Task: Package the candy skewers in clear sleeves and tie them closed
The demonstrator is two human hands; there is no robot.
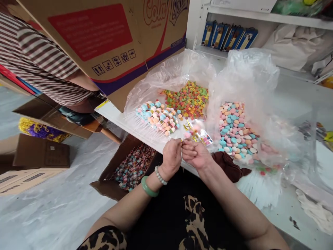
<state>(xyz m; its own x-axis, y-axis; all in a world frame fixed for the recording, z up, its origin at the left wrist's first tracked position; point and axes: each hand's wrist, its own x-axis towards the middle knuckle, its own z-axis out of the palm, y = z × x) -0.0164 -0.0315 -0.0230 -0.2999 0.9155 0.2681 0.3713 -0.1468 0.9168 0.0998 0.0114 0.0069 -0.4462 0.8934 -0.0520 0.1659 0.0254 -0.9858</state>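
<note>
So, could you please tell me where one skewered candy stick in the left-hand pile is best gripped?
Probably by its bare stick, coming from the person's left: the round candies crowd the other end, while the thin bare shafts fan out on that side.

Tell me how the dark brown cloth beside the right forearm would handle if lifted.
The dark brown cloth would probably be floppy, since it lies in soft, crumpled folds. It looks fairly light, and its bunched shape suggests it would sag rather than roll.
</note>
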